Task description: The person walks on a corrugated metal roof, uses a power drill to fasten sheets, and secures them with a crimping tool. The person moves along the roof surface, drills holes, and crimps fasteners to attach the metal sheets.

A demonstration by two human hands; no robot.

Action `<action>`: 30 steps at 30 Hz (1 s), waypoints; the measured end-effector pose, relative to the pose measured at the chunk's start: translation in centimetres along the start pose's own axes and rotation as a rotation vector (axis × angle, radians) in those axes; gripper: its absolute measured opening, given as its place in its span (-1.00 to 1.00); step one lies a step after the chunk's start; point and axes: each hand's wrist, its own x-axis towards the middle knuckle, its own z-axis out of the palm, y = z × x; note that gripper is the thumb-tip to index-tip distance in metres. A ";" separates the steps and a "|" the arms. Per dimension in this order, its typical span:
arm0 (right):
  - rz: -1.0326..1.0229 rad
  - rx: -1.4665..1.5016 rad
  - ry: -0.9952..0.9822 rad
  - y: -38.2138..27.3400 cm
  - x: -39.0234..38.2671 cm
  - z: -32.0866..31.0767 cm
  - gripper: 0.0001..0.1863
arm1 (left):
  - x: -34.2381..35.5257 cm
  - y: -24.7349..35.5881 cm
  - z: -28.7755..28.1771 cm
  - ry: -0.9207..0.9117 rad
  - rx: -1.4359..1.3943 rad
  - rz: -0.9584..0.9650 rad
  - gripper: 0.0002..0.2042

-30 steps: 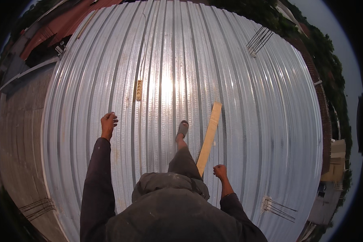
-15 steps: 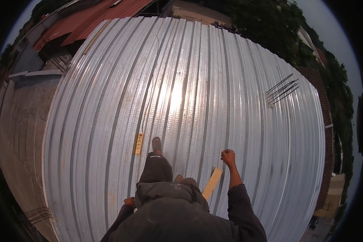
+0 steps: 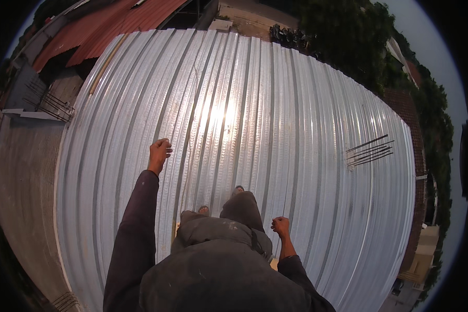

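Note:
My left hand point(image 3: 160, 154) is held out ahead of my body, above the ribbed metal sheeting point(image 3: 114, 182). Its fingers are loosely bent and a little apart, with nothing visible in them. On the other side, my right hand point(image 3: 281, 226) hangs lower, near my hip. It is curled into a loose fist, and I see nothing in it. Neither hand seems to touch the sheeting. Below me, my right foot point(image 3: 237, 190) is forward and my left foot point(image 3: 203, 210) is farther back, both partly covered by my trousers.
Steel rods point(image 3: 370, 152) stick up through the sheeting at the right. More rods point(image 3: 49, 101) stand beyond its left edge, by a grey concrete surface point(image 3: 26, 171). A red roof point(image 3: 99, 31) lies far left, trees point(image 3: 343, 31) far right. Sunlight glares off the middle.
I have stepped forward, with the right foot now leading. My left hand has swung up and ahead; my right has dropped back. The yellow power strip and flat tan piece are now mostly behind my body.

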 end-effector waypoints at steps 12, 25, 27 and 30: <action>-0.348 -0.209 0.069 -51.4 38.9 -3.8 -0.76 | 19.3 -8.6 9.4 0.427 -0.276 -0.692 -0.74; -0.818 -0.349 -0.190 -103.7 64.0 17.3 -0.69 | 42.8 -1.8 22.9 0.317 -0.159 -0.879 -0.84; -0.722 -0.437 -0.246 -104.0 65.7 20.5 -0.70 | 58.0 7.8 23.3 0.455 -0.322 -0.810 -0.86; -0.683 -0.832 -0.229 -103.4 67.8 22.3 -0.65 | 76.1 23.9 23.4 0.368 -0.260 -0.432 -0.70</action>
